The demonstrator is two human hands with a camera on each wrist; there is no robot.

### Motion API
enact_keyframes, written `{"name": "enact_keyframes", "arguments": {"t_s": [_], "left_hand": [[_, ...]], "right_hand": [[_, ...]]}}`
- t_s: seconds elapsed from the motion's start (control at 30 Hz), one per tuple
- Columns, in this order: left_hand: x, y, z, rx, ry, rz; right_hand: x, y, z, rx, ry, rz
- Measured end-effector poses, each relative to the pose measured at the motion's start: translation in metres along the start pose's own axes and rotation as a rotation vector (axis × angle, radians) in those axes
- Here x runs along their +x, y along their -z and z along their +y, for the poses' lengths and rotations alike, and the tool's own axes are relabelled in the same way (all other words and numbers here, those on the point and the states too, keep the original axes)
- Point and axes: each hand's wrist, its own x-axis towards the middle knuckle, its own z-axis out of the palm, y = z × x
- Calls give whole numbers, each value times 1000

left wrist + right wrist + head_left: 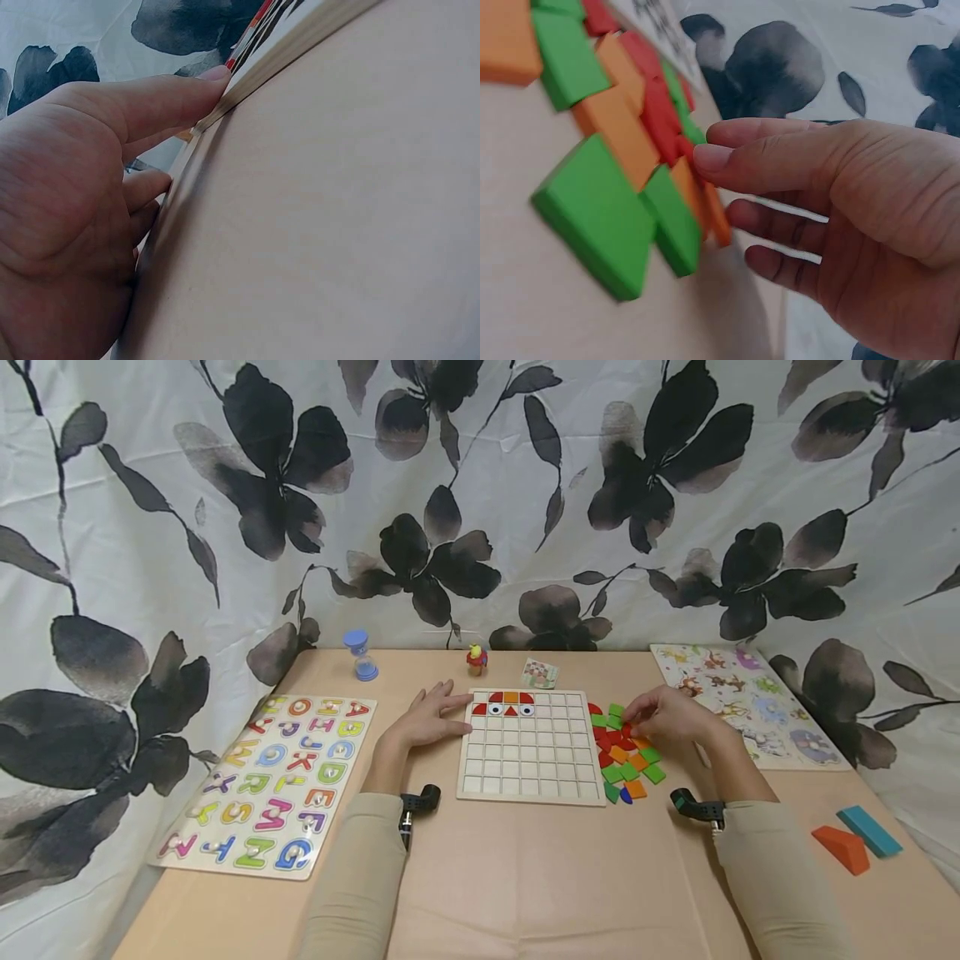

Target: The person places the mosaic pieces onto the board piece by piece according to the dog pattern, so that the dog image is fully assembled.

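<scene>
Head | left hand (427, 720) flat against square grid board (530, 777) | right hand (667, 717) fingering tiles (626, 766)

The right hand (855, 225) has its thumb tip touching a red tile (660, 112) among green and orange tiles (622, 142).

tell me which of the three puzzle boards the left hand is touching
The white grid board in the middle: the left hand rests against its left edge. The alphabet board and animal puzzle lie apart, untouched.
</scene>
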Motion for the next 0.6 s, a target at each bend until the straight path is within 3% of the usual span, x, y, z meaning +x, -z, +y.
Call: {"name": "enact_keyframes", "arguments": {"t_s": [0.27, 0.6], "left_hand": [[0, 1, 1, -16, -8, 4], [1, -1, 0, -29, -4, 9]], "right_hand": [[7, -4, 8, -65, 48, 15], [8, -4, 11, 8, 54, -36]]}}
